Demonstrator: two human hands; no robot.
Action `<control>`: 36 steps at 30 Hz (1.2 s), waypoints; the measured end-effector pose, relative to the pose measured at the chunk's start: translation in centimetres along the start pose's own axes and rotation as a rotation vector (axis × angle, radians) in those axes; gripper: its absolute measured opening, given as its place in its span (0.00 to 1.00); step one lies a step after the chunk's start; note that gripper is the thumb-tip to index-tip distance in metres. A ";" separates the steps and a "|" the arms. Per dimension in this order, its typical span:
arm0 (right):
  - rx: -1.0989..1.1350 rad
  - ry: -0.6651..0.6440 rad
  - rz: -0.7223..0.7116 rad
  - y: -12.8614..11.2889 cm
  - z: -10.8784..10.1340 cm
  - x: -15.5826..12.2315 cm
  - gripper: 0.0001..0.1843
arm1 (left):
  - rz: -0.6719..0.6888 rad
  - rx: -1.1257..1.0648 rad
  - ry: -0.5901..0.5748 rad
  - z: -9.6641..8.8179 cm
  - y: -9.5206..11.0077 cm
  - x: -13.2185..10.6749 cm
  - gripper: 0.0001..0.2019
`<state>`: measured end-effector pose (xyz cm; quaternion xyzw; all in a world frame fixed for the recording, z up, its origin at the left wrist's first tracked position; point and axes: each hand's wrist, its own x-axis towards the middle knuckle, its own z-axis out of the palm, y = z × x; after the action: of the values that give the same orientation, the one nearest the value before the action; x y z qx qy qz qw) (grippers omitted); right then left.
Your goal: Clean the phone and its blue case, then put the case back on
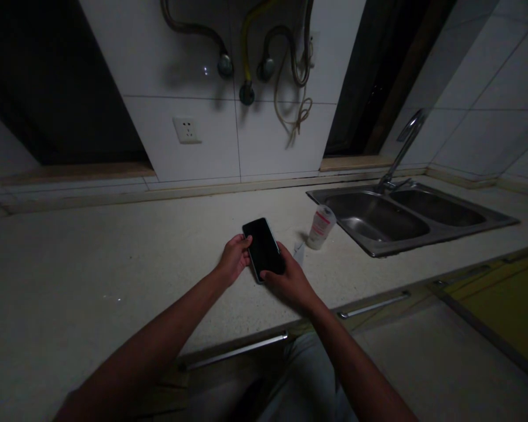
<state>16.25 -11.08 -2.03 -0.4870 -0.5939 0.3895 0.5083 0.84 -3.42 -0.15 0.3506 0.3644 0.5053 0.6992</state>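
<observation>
Both my hands hold a smartphone [264, 249] over the countertop, its dark screen turned up toward me. My left hand [235, 258] grips its left edge, thumb on the front. On the lower right side, my right hand [288, 278] is closed around the phone with the thumb resting on the screen's lower part. A small pale scrap [299, 252], perhaps paper or plastic, lies just beyond my right hand. Close by on the counter stands a translucent plastic cup [321, 227] with red print.
The pale countertop [158, 252] runs along a tiled wall with a socket [187, 130], pipes and a tied cord [299, 117]. A double steel sink [352, 237] with a faucet [402, 149] is on the right. Drawer handles [374, 305] line the front edge.
</observation>
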 end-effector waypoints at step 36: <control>-0.420 -0.121 -0.132 0.7 0.2 -0.6 0.57 | 0.242 0.954 0.071 -2.9 1.5 2.1 0.07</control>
<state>16.18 -11.51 -2.84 -0.5179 -0.7221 0.2516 0.3835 -1.83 -0.68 -0.62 0.6540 0.5356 0.3713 0.3840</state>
